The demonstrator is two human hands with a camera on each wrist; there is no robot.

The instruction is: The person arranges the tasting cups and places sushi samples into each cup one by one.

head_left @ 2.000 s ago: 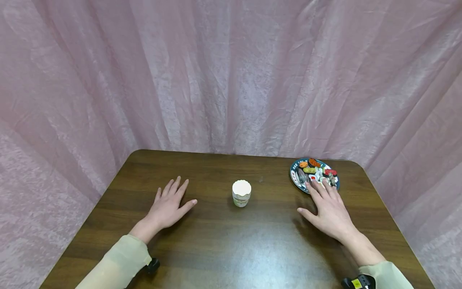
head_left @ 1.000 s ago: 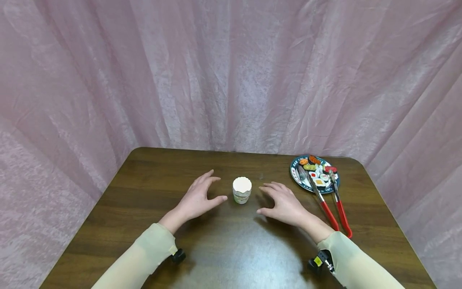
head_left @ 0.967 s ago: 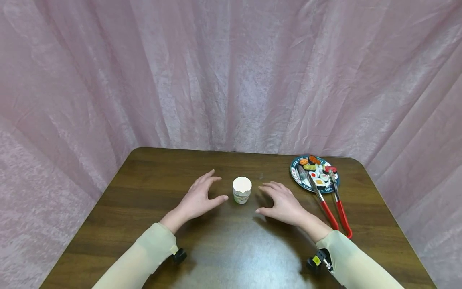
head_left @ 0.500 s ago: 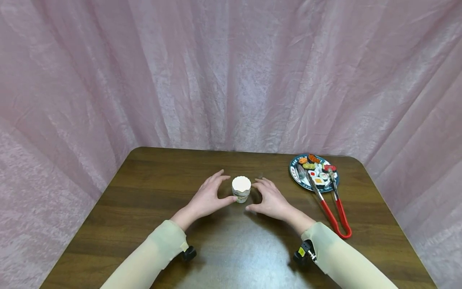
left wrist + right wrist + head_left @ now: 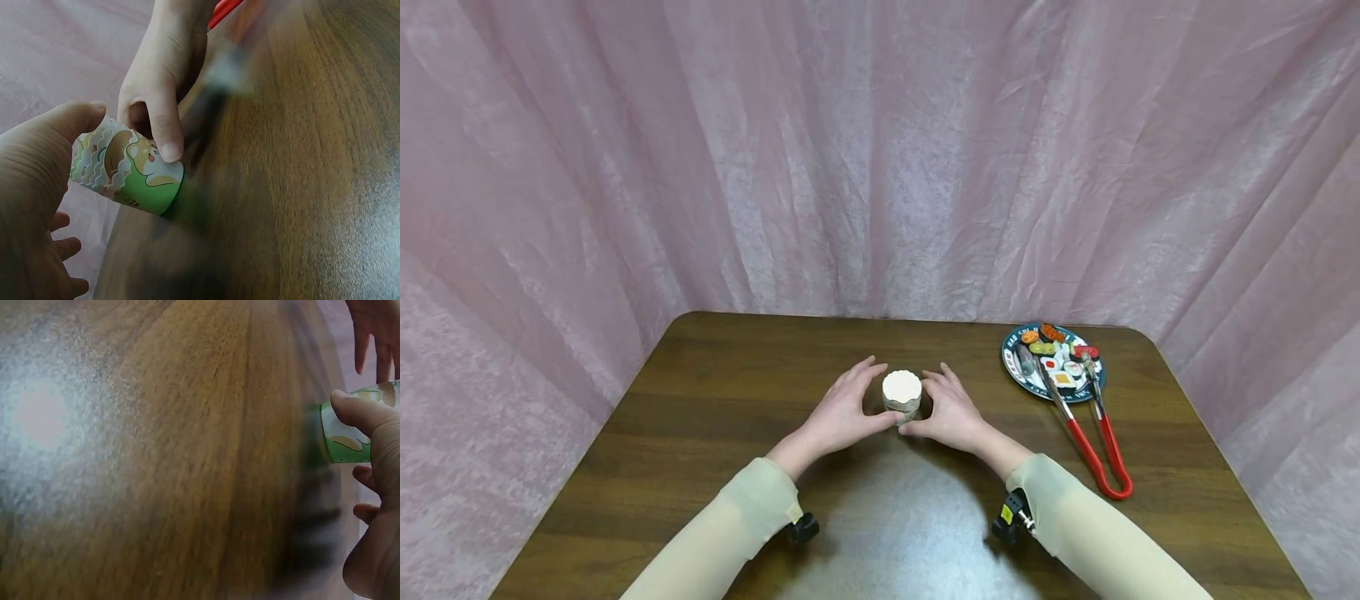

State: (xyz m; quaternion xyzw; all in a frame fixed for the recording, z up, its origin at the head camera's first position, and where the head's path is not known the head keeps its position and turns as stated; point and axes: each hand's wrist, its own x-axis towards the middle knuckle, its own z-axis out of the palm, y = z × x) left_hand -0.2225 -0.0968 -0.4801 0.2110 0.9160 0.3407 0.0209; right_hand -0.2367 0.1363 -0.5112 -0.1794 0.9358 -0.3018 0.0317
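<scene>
A small stack of nested paper baking cups (image 5: 902,387) with scalloped rims stands upright on the brown table. In the left wrist view the cups (image 5: 147,187) show a green base and a cartoon animal print. My right hand (image 5: 951,417) holds the stack, its thumb pressed on the side near the base; most of its other fingers are hidden behind the cups. My left hand (image 5: 846,412) is around the rim end, thumb (image 5: 87,115) right at the rims. Its other fingers are spread and bent a little, apart from the cups.
At the back right a patterned plate (image 5: 1011,367) bears several sushi-like pieces. Red-handled tongs (image 5: 1112,467) lean on the plate, tips over the food, handles on the table (image 5: 737,350). A pink curtain (image 5: 850,167) hangs behind the table.
My hands moved inward from both sides, the right one away from over the plate and tongs, and came up to the paper cups. The right hand has taken hold of them.
</scene>
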